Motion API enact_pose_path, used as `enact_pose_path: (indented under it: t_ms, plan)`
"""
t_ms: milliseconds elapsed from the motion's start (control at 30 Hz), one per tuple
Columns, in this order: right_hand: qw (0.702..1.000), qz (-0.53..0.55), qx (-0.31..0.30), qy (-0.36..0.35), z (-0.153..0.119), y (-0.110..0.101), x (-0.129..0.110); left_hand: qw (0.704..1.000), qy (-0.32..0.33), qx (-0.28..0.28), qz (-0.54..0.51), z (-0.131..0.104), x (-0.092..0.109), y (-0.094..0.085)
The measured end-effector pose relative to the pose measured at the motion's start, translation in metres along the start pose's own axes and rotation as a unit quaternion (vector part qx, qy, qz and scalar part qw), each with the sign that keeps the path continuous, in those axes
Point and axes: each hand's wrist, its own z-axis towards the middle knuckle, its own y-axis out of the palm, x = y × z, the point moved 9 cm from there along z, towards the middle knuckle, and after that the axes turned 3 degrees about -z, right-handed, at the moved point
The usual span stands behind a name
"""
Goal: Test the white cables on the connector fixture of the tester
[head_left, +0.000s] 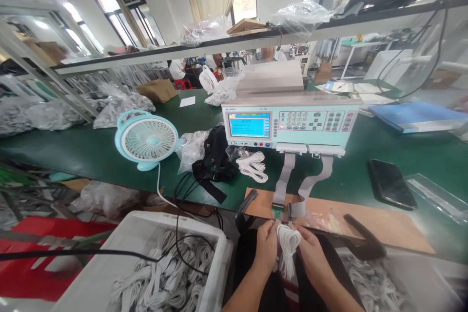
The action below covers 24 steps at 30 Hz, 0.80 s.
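A bundled white cable point(288, 251) hangs between my two hands at the front edge of the bench. My left hand point(265, 244) is closed with its fingertips on one end of the cable, close to a small green connector board point(278, 213). My right hand point(310, 243) pinches the cable's other end, near the second ribbon connector point(290, 210). Fingers hide the plugs, so I cannot tell whether they are seated. Two grey ribbon cables point(284, 178) run from these connectors up to a tester point(292, 140) with a lit blue screen. A second white cable coil point(253, 165) lies before the tester.
A white bin point(120, 239) of bundled cables stands lower left; more bundles lie lower right. On the green bench point(204, 195) are a blue fan point(149, 139), black straps point(219, 156), a phone point(391, 183) and a blue folder point(420, 114). A shelf point(157, 53) crosses above. People sit beyond.
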Motion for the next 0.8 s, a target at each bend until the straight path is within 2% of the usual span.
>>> enact_pose_path:
  t_ms: [500, 667, 733, 800]
  plan:
    - [1.000, -0.015, 0.015, -0.024, 0.002, 0.001, -0.001, 0.998, 0.013, 0.057, -0.013, -0.001, 0.006, -0.001]
    - [0.998, -0.041, 0.010, -0.037, -0.016, 0.011, -0.014, 0.998, 0.002, 0.049, -0.029, -0.018, 0.016, 0.007]
    - [0.998, -0.065, -0.004, -0.021, -0.028, 0.000, -0.023, 0.997, -0.036, 0.027, -0.061, -0.029, 0.013, 0.013]
    - [0.991, -0.130, 0.004, -0.012, -0.041, -0.034, -0.037, 0.986, -0.102, 0.010, -0.135, -0.040, 0.004, 0.015]
